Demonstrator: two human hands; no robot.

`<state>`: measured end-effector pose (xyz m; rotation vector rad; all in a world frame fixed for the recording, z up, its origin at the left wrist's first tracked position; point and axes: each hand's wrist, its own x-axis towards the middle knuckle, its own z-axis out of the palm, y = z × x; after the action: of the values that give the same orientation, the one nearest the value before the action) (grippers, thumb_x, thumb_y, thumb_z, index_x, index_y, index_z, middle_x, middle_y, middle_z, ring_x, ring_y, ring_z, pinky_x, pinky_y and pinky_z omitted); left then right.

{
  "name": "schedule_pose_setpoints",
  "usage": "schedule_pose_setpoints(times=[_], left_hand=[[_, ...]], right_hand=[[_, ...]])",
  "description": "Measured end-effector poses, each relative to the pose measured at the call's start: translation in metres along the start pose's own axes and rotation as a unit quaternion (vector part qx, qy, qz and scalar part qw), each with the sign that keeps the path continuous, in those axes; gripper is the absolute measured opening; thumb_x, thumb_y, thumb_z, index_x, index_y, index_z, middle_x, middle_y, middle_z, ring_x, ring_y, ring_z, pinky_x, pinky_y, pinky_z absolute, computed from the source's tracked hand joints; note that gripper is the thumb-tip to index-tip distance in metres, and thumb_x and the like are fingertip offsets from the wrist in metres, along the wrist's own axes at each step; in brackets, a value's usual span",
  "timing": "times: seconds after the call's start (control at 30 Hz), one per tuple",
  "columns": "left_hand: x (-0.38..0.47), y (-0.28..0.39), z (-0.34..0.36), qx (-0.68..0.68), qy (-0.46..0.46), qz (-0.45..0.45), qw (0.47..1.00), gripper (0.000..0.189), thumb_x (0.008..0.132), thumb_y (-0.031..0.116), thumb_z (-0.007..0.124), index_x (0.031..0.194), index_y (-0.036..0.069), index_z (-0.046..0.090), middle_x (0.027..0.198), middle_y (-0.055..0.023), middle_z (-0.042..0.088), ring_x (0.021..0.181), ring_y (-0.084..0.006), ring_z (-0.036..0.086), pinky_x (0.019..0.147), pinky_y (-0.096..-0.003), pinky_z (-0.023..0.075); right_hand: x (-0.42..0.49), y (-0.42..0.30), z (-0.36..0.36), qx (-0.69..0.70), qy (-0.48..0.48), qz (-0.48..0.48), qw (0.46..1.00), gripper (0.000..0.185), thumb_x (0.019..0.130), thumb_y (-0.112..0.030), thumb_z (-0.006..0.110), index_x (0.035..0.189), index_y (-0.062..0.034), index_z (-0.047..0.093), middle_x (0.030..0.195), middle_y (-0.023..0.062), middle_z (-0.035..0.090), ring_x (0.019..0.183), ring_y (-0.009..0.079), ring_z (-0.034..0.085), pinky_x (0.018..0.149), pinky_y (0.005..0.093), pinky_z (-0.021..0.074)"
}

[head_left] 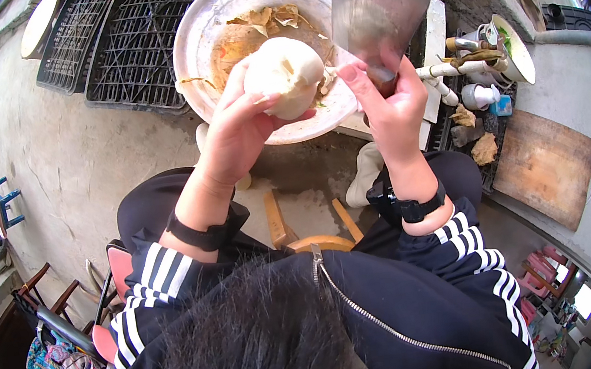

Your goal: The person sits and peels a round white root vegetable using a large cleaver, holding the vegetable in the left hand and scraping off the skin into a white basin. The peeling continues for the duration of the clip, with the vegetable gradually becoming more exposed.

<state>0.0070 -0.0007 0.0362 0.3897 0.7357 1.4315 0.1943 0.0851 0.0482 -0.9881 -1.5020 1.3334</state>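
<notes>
My left hand (234, 122) holds a peeled white root vegetable (289, 76), round and smooth, apparently a jicama. The thumb lies across its near side. My right hand (400, 109) grips the handle (384, 79) of a cleaver. Its broad steel blade (373, 6) points up and away from me, to the right of the vegetable and apart from it. Below both is a wide, pale metal basin (191, 41). Dry brown peelings (273, 18) lie in the basin, most of them towards its far side.
Black plastic crates (133, 54) lie beyond the basin on the left. A wooden cutting board (548, 168) is at the right, near a white pump bottle (480, 96) and a white pipe (462, 68). A wooden stool (321, 244) is between my legs.
</notes>
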Motion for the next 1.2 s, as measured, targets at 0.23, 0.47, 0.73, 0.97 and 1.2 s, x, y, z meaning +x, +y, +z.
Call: schedule_pose_setpoints(times=[0.23,0.47,0.73,0.97,1.2], left_hand=[[0.000,0.002,-0.001,0.046,0.036,0.042,0.997,0.073,0.090,0.005,0.063,0.152,0.005,0.024,0.144,-0.0191,0.048,0.129,-0.0322,0.057,0.100,-0.0525,0.0580],[-0.003,-0.008,-0.016,0.044,-0.010,0.058,0.997,0.074,0.092,0.009,0.067,0.153,0.007,0.026,0.142,-0.0178,0.050,0.126,-0.0300,0.060,0.099,-0.0482,0.0586],[0.004,-0.022,-0.025,0.303,0.021,0.142,0.942,0.053,0.104,0.028,0.055,0.150,0.009,0.035,0.141,-0.0134,0.054,0.125,-0.0235,0.060,0.104,-0.0386,0.0544],[0.004,-0.011,-0.003,0.179,0.044,0.095,0.978,0.044,0.111,0.033,0.041,0.148,0.009,0.038,0.142,-0.0128,0.054,0.126,-0.0222,0.059,0.105,-0.0383,0.0535],[-0.001,-0.014,0.000,0.098,0.055,0.071,0.991,0.051,0.107,0.025,0.051,0.151,0.005,0.036,0.144,-0.0141,0.052,0.129,-0.0229,0.057,0.108,-0.0382,0.0502]], right_hand=[[-0.011,-0.001,-0.002,0.082,-0.080,0.054,0.992,0.022,0.095,-0.005,0.075,0.116,-0.0009,0.069,0.076,0.0045,0.066,0.056,0.0077,0.054,0.050,0.0229,0.0415],[-0.010,-0.008,0.006,-0.097,-0.106,-0.214,0.966,0.015,0.089,0.001,0.076,0.103,-0.0007,0.075,0.079,0.0041,0.072,0.062,0.0079,0.064,0.059,0.0231,0.0505],[-0.006,-0.002,0.011,-0.203,-0.114,-0.412,0.881,0.032,0.076,0.000,0.085,0.105,-0.0101,0.075,0.066,0.0014,0.063,0.053,0.0169,0.061,0.048,0.0289,0.0475],[-0.010,0.002,0.012,-0.252,-0.102,-0.421,0.865,0.031,0.077,-0.010,0.084,0.106,-0.0150,0.075,0.061,-0.0042,0.050,0.049,0.0128,0.054,0.046,0.0285,0.0425],[-0.014,0.003,0.015,-0.282,-0.071,-0.405,0.867,0.038,0.076,-0.010,0.084,0.112,-0.0153,0.074,0.060,-0.0042,0.046,0.049,0.0131,0.052,0.046,0.0292,0.0402]])
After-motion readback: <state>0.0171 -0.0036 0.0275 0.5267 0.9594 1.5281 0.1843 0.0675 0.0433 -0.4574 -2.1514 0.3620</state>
